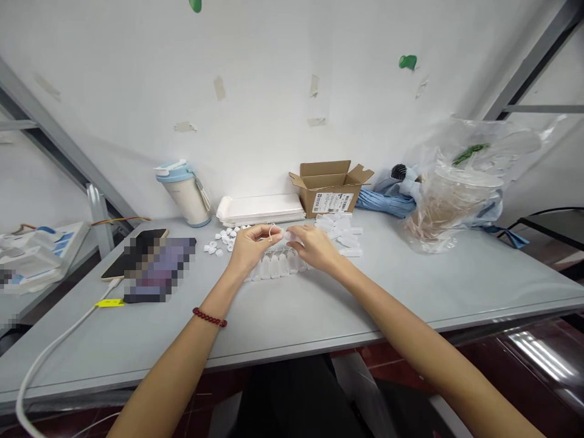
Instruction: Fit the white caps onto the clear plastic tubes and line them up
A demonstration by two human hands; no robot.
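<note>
My left hand (250, 244) pinches a small white piece with a thin loop (271, 232) between thumb and fingers. Close against it, my right hand (314, 244) has its fingers closed on a small translucent white part (286, 235), mostly covered by the fingertips. Both hands meet just above a row of small translucent bottles (274, 266) lined up on the table. Small white caps (219, 240) lie scattered beside my left hand. To the right of my right hand is a pile of translucent plastic pieces (344, 234).
On the grey table (292, 322) are an open cardboard box (331, 198), stacked white flat boxes (262, 208), a tumbler (185, 194), a phone (132, 255) and a pixelated dark object (159, 271). A white cable (59, 337) crosses the left side. A plastic-bagged container (460, 201) stands right.
</note>
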